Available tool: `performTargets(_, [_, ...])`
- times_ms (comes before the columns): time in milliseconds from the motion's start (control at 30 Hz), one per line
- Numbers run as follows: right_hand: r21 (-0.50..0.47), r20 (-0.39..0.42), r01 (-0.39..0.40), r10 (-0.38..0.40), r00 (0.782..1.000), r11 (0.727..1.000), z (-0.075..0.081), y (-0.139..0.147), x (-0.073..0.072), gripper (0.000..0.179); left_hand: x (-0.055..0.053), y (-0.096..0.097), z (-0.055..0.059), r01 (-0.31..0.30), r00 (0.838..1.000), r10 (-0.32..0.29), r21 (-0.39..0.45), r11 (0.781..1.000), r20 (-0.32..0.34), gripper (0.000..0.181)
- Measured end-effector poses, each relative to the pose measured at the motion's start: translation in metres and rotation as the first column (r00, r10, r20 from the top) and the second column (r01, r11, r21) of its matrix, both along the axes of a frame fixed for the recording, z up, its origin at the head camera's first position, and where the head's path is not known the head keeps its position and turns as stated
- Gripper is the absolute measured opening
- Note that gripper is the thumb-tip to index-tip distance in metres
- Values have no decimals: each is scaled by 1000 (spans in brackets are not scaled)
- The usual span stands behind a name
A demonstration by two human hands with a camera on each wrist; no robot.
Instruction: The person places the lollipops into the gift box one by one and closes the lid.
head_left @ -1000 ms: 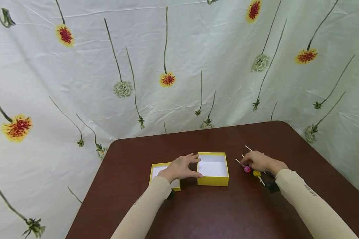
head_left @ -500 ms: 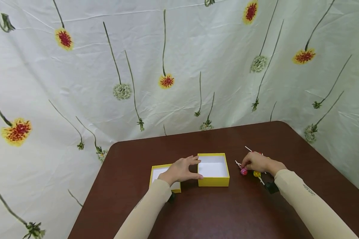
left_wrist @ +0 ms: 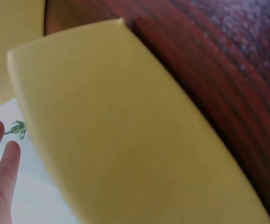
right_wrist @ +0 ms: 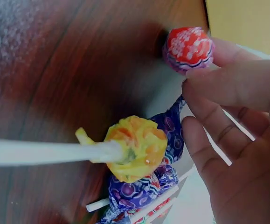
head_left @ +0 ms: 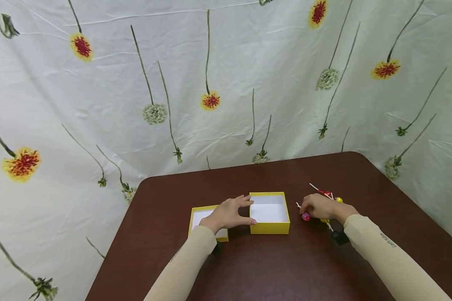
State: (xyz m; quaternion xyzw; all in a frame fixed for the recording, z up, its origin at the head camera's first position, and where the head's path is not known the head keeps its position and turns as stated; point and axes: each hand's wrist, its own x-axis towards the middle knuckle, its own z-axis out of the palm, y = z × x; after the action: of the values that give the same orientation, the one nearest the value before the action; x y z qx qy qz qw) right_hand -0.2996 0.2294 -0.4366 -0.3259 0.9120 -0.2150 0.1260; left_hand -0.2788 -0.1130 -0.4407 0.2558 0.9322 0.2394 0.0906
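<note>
Cloth with printed flowers (head_left: 226, 62) hangs behind, and before it we see the dark brown table (head_left: 248, 267). On the table stands the yellow box (head_left: 269, 228), white inside, and to its left lies the shallow yellow lid (head_left: 199, 215), as we judge it, partly below the left hand (head_left: 229, 213). This hand has thumb and fingers spread apart, with the tips at the left side of the box; whether they press, we cannot tell. To the right of the box, the right hand (head_left: 318, 207) pinches the red-and-purple lollipop (right_wrist: 188, 49) between thumb and finger, at its round head. Near this hand we find the yellow lollipop (right_wrist: 137, 147) and the purple-wrapped lollipops (right_wrist: 130, 191); farther back lies the red lollipop (head_left: 327, 193).

We judge the pinched lollipop to be light and hard, with a thin, stiff stick. Its glossy wrapper may slip a little, so a two-finger hold at the head should be enough, without strong squeezing.

Compared with one second ago, the right hand and its lollipop are shifted slightly toward the box, and the red lollipop has become visible. The left hand and the box stay almost in the same place.
</note>
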Motion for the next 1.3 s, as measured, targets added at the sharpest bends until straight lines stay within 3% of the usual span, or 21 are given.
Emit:
performTargets(367, [1,43,57,-57,997,998,-4,-1,1,14,1,0,-2,3,1000,-3,23,1000,2,77])
performTargets(667, [-19,-61,59,-60,996,998,-11,-5,2,18,3,1,-4,-3,1000,2,48,999,15,76])
performTargets(900, [-46,-20,138,-139,990,989,-17,-10,4,17,5,2,-6,-18,1000,18,65,998,2,76])
performTargets(1300, [-119,-21,181,-185,983,976,-22,-13,7,13,7,2,-10,-53,999,53,121,991,-1,78])
